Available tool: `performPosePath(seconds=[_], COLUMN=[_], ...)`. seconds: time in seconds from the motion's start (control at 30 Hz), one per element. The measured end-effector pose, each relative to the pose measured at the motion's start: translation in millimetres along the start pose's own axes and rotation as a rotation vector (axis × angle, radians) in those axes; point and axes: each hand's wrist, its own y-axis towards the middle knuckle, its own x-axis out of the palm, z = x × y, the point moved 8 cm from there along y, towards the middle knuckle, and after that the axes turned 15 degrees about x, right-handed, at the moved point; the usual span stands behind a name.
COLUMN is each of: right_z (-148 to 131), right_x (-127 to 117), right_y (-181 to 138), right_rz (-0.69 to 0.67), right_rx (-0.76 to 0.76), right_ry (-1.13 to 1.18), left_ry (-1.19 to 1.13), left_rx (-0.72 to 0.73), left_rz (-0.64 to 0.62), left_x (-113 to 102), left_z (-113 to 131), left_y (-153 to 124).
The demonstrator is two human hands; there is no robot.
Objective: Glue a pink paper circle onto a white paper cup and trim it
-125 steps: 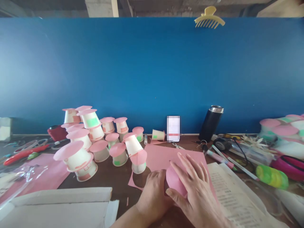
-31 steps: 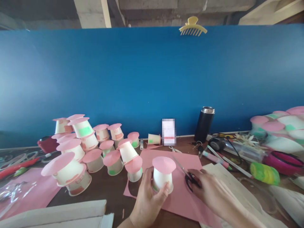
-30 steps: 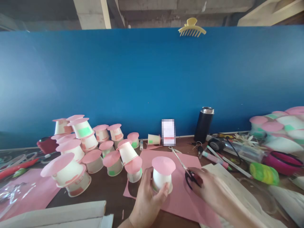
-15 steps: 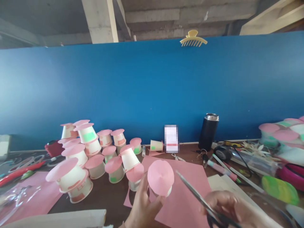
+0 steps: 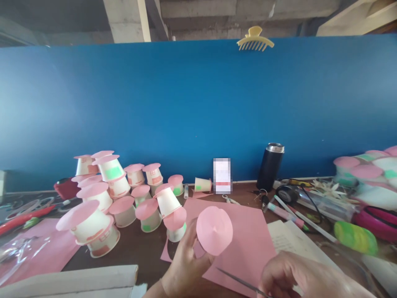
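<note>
My left hand (image 5: 182, 265) is closed round a paper cup with a pink paper roof (image 5: 214, 230), lifted off the desk and tilted so the round roof faces me. My right hand (image 5: 297, 279) is low at the bottom right, closed on scissors (image 5: 238, 282) whose thin blades point left, below the cup. Under both hands lies a pink paper sheet (image 5: 248, 244) with a round hole cut near its left edge.
Several finished pink-roofed cups (image 5: 102, 198) crowd the left of the desk. A black flask (image 5: 269, 166) stands against the blue partition (image 5: 198, 107). Pens, tape and a green roll (image 5: 355, 237) lie right, printed paper (image 5: 287, 238) near my right hand, a cardboard box (image 5: 71, 281) bottom left.
My left hand has lifted the cup off the pink sheet and tipped its roof toward me. My right hand picked up the scissors and drew them down and back toward me.
</note>
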Motion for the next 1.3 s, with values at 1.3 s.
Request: performPosePath(seconds=[1.3], right_z=[-9], right_x=[7], right_y=[7], right_rz=[-0.154], right_rx=[0.061], right_ry=[0.288], left_ry=[0.078], left_rx=[-0.084], left_rz=[-0.272], left_x=[17], left_z=[20], left_y=[-1])
